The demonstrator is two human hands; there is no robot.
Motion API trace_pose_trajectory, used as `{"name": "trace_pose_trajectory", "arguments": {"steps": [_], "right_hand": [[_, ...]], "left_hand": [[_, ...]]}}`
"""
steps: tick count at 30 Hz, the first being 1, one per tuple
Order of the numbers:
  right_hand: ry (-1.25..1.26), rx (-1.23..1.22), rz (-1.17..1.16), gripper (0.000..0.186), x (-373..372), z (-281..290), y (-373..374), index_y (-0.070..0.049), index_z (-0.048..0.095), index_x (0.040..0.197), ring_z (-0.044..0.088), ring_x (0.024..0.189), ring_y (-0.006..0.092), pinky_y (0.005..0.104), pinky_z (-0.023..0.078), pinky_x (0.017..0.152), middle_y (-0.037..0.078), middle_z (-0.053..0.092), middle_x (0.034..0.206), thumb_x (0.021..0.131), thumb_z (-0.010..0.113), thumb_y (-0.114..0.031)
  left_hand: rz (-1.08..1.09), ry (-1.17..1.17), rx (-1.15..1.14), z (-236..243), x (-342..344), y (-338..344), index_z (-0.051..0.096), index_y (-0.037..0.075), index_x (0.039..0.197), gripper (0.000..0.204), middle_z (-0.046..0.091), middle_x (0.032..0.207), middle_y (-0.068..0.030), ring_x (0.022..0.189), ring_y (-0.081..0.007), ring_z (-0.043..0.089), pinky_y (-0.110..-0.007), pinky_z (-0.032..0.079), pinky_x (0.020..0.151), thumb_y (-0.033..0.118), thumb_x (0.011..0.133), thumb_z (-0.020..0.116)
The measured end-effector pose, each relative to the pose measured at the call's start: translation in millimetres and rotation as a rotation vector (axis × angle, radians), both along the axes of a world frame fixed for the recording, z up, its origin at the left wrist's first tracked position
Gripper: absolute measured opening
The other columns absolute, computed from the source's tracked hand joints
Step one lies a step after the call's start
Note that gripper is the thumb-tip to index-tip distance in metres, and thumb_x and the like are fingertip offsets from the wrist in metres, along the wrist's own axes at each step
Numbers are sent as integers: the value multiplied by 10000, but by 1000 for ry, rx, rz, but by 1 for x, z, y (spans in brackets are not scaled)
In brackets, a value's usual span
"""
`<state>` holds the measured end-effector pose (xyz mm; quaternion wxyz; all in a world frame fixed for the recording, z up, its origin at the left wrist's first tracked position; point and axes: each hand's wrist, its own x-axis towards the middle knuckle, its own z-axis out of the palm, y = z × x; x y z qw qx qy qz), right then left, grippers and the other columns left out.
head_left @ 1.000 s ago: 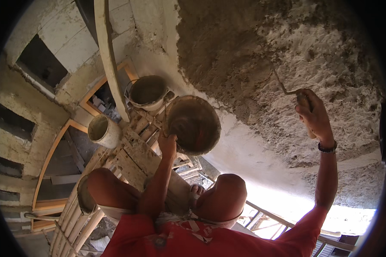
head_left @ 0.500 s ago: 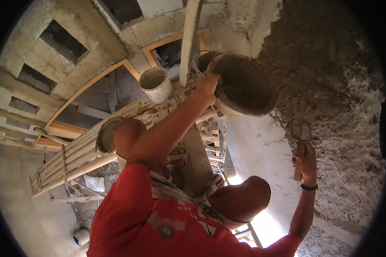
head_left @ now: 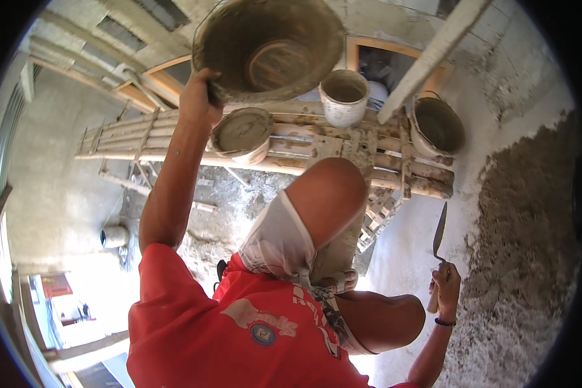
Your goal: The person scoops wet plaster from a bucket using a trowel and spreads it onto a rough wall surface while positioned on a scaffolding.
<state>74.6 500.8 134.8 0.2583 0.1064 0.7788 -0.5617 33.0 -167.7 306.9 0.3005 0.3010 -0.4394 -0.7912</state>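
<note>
My left hand (head_left: 200,100) grips the rim of a wide mortar-stained bucket (head_left: 271,48) that is raised and tilted, its opening toward me. Only streaks of grey residue show inside it. A pointed trowel (head_left: 440,233) is held by its wooden handle in my right hand (head_left: 447,284), blade up. That hand is beside the wall (head_left: 524,226), where a dark patch of wet mortar is spread over a rough surface. Below the raised bucket stands a mortar-filled bucket (head_left: 242,129) on the bamboo platform (head_left: 291,145).
A white bucket (head_left: 344,103) and another bucket (head_left: 436,123) stand farther right on the platform. A slanting wooden post (head_left: 433,61) rises between them. Lower ground shows under the platform, with a barrel (head_left: 114,237) at the left.
My left hand has swung the bucket leftward, away from the mortared wall. The trowel has come off the wall with my right hand, its blade now plainly visible. My view has turned left.
</note>
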Motion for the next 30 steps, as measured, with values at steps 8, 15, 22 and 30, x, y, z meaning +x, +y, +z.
{"name": "trace_pose_trajectory", "arguments": {"steps": [8,15,22,30], "right_hand": [[-41,90,231,200,-50,-22,-51,-41,529,952,543,485,124,278,477,434,19,535,690,808,649,-112],[-85,38,346,182,-63,-38,-86,-58,532,940,539,490,119,275,473,438,14,525,689,810,646,-114],[-178,-32,299,175,-44,-57,-76,-43,533,904,541,462,136,290,473,428,33,543,663,802,660,-105],[-285,102,36,302,7,-76,-37,34,582,1015,574,506,133,291,479,453,67,592,695,765,712,-72]], "left_hand": [[558,-67,96,-73,199,-64,626,72,930,130,680,876,-47,769,-204,686,-345,582,637,59,806,588],[905,-358,171,-171,363,-118,608,55,1160,328,660,1122,-104,977,-288,673,-442,585,819,118,841,565],[1050,-568,-4,-156,521,-175,20,58,1533,1046,394,1482,-129,1230,-341,522,-550,482,977,331,817,732],[226,-1053,-750,-244,192,-82,149,128,1573,935,404,1442,-266,1161,-360,578,-474,500,973,242,832,708]]}}
